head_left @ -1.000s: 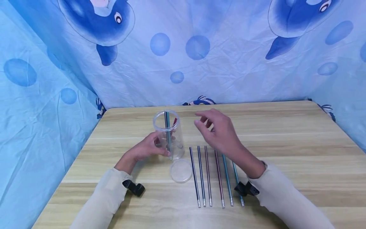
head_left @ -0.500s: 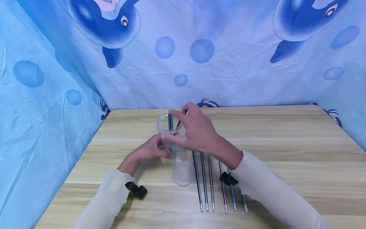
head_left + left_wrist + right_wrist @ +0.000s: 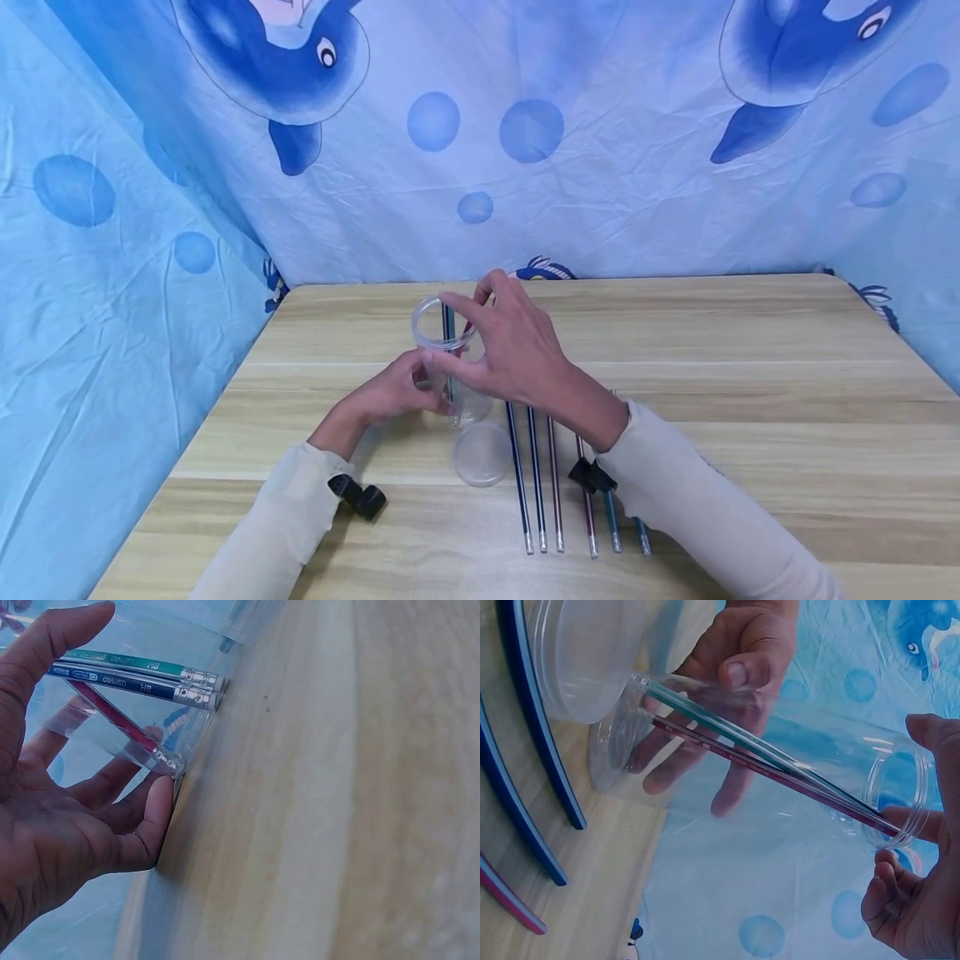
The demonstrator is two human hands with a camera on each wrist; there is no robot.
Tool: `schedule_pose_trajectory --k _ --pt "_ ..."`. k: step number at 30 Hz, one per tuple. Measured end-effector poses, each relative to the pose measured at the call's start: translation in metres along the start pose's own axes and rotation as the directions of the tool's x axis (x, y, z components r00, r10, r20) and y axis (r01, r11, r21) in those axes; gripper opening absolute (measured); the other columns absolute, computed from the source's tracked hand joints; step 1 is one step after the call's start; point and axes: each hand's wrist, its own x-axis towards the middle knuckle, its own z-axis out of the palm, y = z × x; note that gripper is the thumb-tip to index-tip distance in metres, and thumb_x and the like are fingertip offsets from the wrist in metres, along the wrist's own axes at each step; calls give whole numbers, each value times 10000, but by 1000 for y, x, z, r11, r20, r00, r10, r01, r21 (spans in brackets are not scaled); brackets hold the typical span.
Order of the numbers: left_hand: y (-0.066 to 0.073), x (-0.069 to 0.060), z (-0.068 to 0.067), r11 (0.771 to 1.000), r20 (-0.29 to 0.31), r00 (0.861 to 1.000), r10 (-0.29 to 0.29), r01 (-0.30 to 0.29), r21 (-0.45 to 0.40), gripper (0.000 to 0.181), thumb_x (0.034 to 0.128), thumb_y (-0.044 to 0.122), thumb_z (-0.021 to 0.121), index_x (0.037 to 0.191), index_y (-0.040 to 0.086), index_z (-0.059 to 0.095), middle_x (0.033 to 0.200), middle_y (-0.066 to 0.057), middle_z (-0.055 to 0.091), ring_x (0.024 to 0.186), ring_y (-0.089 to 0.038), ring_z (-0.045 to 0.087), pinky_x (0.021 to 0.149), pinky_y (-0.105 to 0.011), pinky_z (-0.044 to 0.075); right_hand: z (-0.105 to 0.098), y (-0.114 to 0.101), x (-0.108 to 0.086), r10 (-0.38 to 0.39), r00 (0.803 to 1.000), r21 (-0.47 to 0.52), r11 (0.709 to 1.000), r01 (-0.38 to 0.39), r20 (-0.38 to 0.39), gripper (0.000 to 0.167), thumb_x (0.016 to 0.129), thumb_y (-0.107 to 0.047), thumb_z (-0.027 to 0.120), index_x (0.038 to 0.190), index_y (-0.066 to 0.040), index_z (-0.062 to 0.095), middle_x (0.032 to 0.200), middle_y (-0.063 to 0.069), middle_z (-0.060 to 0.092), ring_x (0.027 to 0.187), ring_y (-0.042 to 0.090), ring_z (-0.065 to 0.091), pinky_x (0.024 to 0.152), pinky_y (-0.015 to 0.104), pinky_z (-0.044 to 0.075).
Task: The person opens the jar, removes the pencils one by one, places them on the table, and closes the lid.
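A clear plastic jar (image 3: 802,727) stands upright on the table. My left hand (image 3: 393,392) holds it low on its left side, its fingers spread round the wall in the right wrist view. My right hand (image 3: 517,346) grips the open rim, thumb in front and fingers on the far side. Inside the jar lean a teal-green pencil (image 3: 135,661), a dark blue pencil (image 3: 124,682) and a red pencil (image 3: 112,715), eraser ends down in the left wrist view. Just in front of the jar lies its round clear lid (image 3: 482,454).
Several pencils (image 3: 520,479) in dark blue, dark red and teal lie in a row right of the lid, eraser ends toward me. My right forearm covers part of them. A blue dolphin-print cloth (image 3: 480,150) hangs behind the wooden table (image 3: 750,358).
My right hand has come left from above the pencils and taken hold of the jar's rim. The left hand has kept its hold on the jar, which has stayed in place.
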Motion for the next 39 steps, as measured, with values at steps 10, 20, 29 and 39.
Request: schedule_pose_trajectory --k 10,20,29,39 --pt "2 -1 0 999 -15 1000 -16 17 44 619 746 53 828 1313 48 581 1262 -117 581 1106 -290 502 949 -441 395 -4 -4 4 101 995 297 950 -100 12 431 925 -518 581 1194 -207 712 1029 36 448 920 175 409 705 342 385" --pt "1 0 0 1000 -5 1000 -17 17 24 619 751 21 820 1317 0 568 1346 -190 581 1189 -302 508 1015 -485 364 -4 -7 12 239 969 536 812 -231 55 152 912 -231 659 999 -143 748 1004 40 495 991 210 437 784 381 395" --pt "0 1 -1 999 -3 1000 -17 17 28 640 746 20 827 1328 -7 563 1345 -195 586 1147 -308 526 982 -464 393 -4 -9 14 295 946 602 733 -316 138 101 889 -137 697 928 -65 756 1090 77 517 1030 262 458 770 341 430" --pt "2 -1 -1 999 -2 1000 -28 28 46 606 759 38 828 1311 26 578 1327 -166 582 1111 -317 535 929 -456 429 -5 -13 10 299 951 531 795 -295 80 162 903 -191 685 874 -70 789 1078 59 530 1082 203 422 835 362 397"
